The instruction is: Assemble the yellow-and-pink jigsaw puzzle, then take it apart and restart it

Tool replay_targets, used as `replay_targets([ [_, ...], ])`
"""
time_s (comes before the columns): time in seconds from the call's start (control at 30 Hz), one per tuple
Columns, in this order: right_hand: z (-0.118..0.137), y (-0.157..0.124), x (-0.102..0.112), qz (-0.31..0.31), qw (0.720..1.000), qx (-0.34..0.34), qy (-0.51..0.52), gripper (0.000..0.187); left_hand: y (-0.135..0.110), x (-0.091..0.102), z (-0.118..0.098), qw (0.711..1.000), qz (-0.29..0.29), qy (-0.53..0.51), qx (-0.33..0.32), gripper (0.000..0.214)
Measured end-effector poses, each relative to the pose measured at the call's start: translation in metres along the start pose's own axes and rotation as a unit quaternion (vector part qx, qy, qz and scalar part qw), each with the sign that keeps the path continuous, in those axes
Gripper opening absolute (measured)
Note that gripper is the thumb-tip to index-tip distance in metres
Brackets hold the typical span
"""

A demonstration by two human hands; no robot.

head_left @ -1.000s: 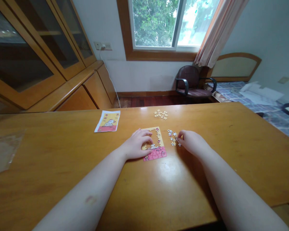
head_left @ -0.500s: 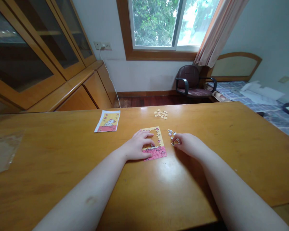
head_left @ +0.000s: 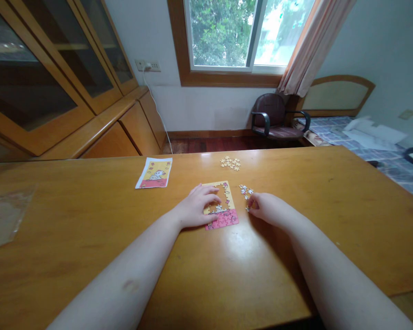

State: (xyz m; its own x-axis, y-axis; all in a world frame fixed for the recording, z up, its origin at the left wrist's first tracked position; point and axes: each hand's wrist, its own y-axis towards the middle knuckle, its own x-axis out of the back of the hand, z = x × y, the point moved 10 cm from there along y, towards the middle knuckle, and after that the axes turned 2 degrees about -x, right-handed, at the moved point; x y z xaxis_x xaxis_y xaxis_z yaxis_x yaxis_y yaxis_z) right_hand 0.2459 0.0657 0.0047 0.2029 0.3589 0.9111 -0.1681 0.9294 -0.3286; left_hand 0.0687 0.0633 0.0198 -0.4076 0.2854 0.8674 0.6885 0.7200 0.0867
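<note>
Part-built jigsaw (head_left: 224, 216) lies flat mid-counter (head_left: 89, 220), its left portion under the left hand (head_left: 194, 208), fingers spread flat on it; just beside its right edge, the right hand (head_left: 266, 207) has fingers bunched on the loose pieces (head_left: 245, 189), grip on any piece indeterminable.

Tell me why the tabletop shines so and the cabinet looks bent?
Head view: daylight from the window glares off the glossy table just nearer than the puzzle; the right pane is washed out; the wide lens bows the cabinet at the left edge; the loose pieces are too small to read.
</note>
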Motion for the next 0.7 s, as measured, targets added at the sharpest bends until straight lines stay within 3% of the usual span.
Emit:
replay_targets([
  [0.27,-0.001,-0.002,0.007,-0.023,0.999,0.002,0.026,0.015,-0.001,0.001,0.0,1.0,-0.007,-0.002,-0.002,0.033],
  [0.47,-0.036,0.002,0.029,-0.101,0.99,-0.101,0.006,0.024,0.0,0.004,0.006,0.999,-0.026,0.002,0.019,0.029],
  [0.7,-0.049,0.003,0.025,-0.076,0.989,-0.129,-0.013,0.019,0.001,0.007,0.012,0.998,-0.052,0.007,0.028,0.027],
])
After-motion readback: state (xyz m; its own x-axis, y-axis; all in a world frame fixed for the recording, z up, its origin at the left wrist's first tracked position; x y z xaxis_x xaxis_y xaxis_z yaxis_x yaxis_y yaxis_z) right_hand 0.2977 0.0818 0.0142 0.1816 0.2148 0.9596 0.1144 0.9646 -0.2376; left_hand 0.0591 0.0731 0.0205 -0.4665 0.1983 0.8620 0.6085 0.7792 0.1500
